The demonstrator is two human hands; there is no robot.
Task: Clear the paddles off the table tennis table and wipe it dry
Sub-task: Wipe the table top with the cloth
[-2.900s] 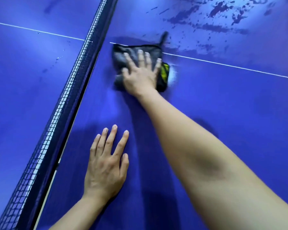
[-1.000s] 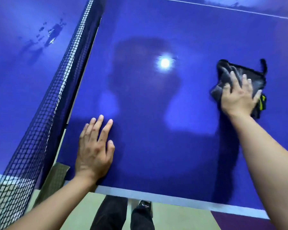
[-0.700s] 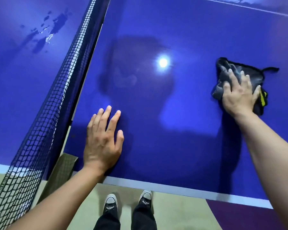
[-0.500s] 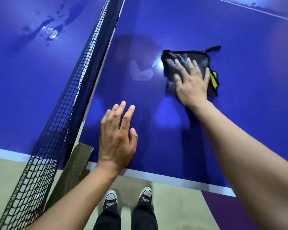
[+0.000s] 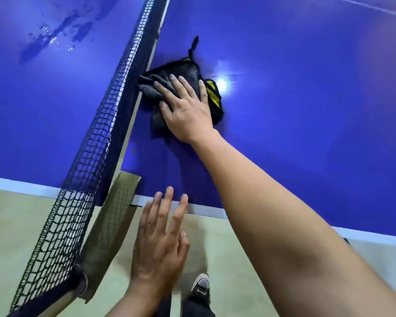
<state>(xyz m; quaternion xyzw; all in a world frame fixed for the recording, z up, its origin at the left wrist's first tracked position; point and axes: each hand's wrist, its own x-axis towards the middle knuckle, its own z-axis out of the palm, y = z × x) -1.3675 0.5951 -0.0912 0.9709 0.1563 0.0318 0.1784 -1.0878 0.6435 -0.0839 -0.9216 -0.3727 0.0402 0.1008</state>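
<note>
I find the right hand [image 5: 188,113] pressed flat on the cloth [image 5: 185,69] at 12 o'clock, fingers straight and slightly spread. The cloth lies on the table [image 5: 295,122], its left edge touching the net [image 5: 89,168]. The left hand [image 5: 158,248], at 6 o'clock, has straight fingers held close, tips over the table's white edge; contact I cannot tell. Wet patches [image 5: 55,40] lie beyond the net at 10 o'clock.

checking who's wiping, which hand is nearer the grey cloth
Right. The right hand lies flat on the grey cloth beside the net; the left hand is apart from it, at the near edge of the table tennis table.
</note>
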